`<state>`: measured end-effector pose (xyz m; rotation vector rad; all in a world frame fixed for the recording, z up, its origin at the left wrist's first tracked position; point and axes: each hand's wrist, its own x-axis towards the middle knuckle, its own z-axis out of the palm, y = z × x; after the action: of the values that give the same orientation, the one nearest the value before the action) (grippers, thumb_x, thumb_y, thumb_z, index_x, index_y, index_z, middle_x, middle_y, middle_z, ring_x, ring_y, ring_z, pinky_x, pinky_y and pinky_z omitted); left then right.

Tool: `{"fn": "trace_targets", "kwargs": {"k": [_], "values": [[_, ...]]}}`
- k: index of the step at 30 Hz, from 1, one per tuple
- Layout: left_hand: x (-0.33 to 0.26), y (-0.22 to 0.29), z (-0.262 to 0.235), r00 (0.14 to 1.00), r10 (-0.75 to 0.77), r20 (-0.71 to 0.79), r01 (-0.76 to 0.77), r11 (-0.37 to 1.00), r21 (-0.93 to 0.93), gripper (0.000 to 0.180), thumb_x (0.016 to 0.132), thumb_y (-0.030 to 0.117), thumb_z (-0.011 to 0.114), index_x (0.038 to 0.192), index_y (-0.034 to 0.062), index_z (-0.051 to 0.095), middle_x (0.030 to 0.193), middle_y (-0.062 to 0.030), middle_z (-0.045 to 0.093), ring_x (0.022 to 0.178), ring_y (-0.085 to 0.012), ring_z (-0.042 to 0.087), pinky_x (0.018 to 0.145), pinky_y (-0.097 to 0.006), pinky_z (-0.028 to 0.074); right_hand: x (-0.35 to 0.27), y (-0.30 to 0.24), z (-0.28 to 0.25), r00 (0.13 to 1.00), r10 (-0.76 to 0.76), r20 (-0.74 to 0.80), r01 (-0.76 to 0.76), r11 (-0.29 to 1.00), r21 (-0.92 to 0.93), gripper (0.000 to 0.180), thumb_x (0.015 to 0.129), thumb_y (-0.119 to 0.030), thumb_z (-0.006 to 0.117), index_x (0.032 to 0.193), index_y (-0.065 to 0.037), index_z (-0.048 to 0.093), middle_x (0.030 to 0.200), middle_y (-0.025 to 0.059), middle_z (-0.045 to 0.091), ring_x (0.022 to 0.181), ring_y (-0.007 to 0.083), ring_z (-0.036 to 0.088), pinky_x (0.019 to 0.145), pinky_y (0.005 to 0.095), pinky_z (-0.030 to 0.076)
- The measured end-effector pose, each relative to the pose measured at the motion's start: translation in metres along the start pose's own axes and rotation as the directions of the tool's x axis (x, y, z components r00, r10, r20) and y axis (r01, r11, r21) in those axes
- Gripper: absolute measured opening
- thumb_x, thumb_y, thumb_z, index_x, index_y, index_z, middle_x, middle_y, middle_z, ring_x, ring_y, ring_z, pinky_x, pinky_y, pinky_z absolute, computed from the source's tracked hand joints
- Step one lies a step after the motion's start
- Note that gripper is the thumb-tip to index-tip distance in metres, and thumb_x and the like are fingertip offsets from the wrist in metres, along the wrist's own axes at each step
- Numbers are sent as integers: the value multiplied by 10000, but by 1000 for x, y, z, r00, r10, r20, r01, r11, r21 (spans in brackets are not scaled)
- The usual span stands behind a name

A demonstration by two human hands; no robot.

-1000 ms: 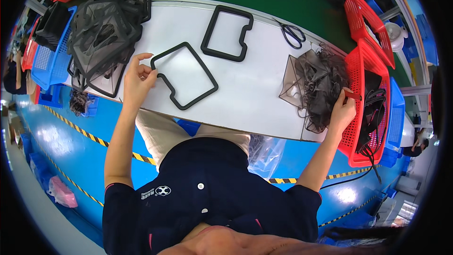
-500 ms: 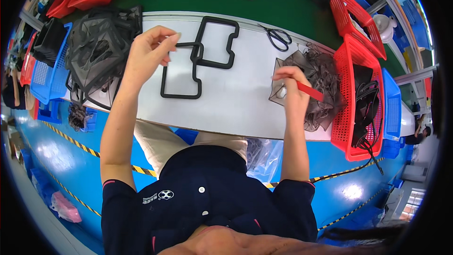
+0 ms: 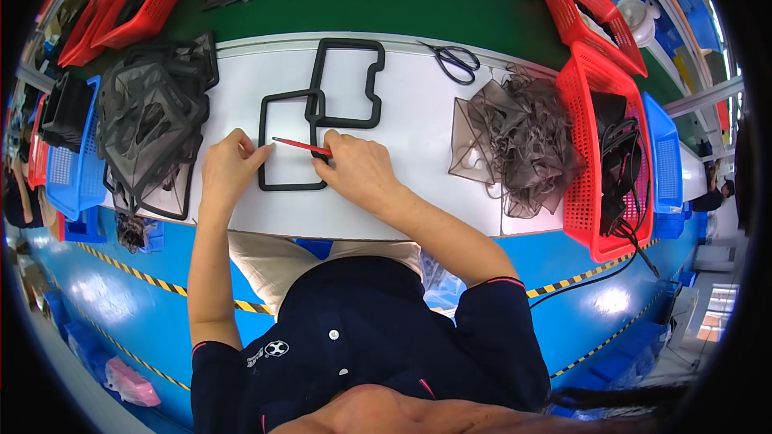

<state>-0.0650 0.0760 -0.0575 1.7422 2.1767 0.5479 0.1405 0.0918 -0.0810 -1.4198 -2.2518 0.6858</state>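
Two black rectangular frames, each with a notched side, lie overlapping on the white table: the nearer frame [image 3: 291, 187] before me and the farther frame [image 3: 347, 44] behind it to the right. My right hand [image 3: 359, 170] grips a slim red tool [image 3: 301, 145] with a dark tip, pointing left across the nearer frame's opening. I cannot make out its exact kind. At that frame's left bar is my left hand [image 3: 229, 167], its fingers curled and the thumb close to the index finger. Whatever may be pinched there is too small or hidden.
Black-handled scissors [image 3: 457, 64] lie toward the back edge. A crumpled pile of sheer dark mesh [image 3: 523, 141] sits at right, beside a red basket [image 3: 581, 193] holding black cords. Stacked mesh-covered black frames [image 3: 153, 124] stand at left, near a blue basket [image 3: 74, 181].
My right hand has swung left from the mesh pile to the nearer frame, and the red tool now points left. My left hand has come down toward me, beside that frame's left bar.
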Motion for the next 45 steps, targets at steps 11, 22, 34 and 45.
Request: {"fn": "trace_targets", "kwargs": {"k": [11,22,34,45], "values": [[-1,-13,5,1000,7,-5,-8,985,-174,267,722,226,709,668,-8,593,535,-65,570,465,-138,509,475,-277,397,2,1,12,997,-11,-79,13,1000,22,255,779,-269,642,794,-27,562,678,129,625,577,310,602,545,410,467],[50,64,-7,973,168,-155,-208,932,-297,225,757,146,694,675,-24,571,521,-30,517,490,-63,437,475,-233,351,23,16,-59,937,110,-332,-74,990,120,199,764,-190,635,755,-23,527,623,103,598,547,297,583,531,396,449],[79,62,38,993,114,-39,-119,967,-224,232,756,201,681,686,-10,613,542,-48,559,495,-121,506,492,-260,398,40,52,-44,940,130,-316,-125,991,36,191,769,-181,604,793,-2,541,631,141,605,568,316,603,550,413,463],[81,63,41,985,174,23,-169,976,-139,291,742,246,708,693,-36,651,529,-98,579,467,-159,539,470,-274,424,37,47,-46,953,159,-257,-193,974,-115,218,752,-183,627,760,20,546,601,165,601,572,335,616,560,421,485]]}}
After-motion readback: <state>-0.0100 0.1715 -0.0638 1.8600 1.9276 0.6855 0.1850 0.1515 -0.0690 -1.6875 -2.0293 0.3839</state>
